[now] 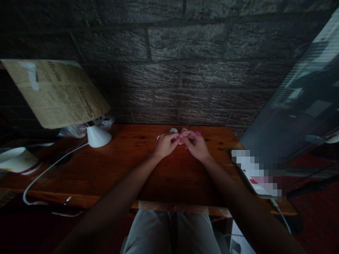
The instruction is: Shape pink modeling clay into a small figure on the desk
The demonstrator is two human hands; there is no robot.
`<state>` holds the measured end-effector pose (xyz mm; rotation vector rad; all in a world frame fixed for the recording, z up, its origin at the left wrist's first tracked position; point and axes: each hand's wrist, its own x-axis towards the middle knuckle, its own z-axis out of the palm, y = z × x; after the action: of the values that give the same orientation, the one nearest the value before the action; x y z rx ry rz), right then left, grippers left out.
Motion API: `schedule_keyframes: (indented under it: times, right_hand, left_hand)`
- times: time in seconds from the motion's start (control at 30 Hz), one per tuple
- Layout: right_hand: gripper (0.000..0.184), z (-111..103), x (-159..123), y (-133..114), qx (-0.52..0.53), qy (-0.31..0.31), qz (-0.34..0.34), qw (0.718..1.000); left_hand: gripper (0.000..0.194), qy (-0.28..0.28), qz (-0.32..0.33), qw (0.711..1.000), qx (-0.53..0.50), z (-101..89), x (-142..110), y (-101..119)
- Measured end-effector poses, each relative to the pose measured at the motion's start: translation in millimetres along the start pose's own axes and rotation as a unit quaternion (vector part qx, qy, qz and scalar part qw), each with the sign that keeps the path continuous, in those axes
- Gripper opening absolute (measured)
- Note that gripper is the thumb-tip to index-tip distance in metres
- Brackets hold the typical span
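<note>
Over the far part of the wooden table (169, 176), my left hand (166, 144) and my right hand (198, 145) meet. Both are closed in a pinch on a small, soft-looking pink piece (181, 141), whose kind I cannot make out. My fingers cover most of it. Just behind the left fingers lies a small whitish piece (173, 130). A bright pink bit (198, 133) shows beyond the right hand, and another pale pink edge (158, 137) peeks out beside the left knuckles.
At the left stands a lamp with a newspaper-print shade (60, 93) and white base (98, 137), its white cable (50, 163) trailing over the table edge. A white bowl-like container (19, 160) sits farther left. A blurred-out device (255, 173) lies right. A brick wall (185, 74) rises behind.
</note>
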<state>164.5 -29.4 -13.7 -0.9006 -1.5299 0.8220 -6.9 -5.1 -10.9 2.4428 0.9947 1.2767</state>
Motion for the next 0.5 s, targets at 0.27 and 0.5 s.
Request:
schedule_keyframes:
  times: [0.27, 0.5]
  right_hand:
    - [0.042, 0.1, 0.1, 0.4, -0.002, 0.007, 0.001, 1.000]
    - [0.043, -0.2, 0.0, 0.2, -0.007, 0.005, 0.001, 1.000]
  left_hand:
    - [0.015, 0.018, 0.011, 1.000, -0.009, -1.4, -0.4, 0.8]
    - [0.015, 0.042, -0.004, 0.999, 0.004, 2.1, -1.3, 1.2]
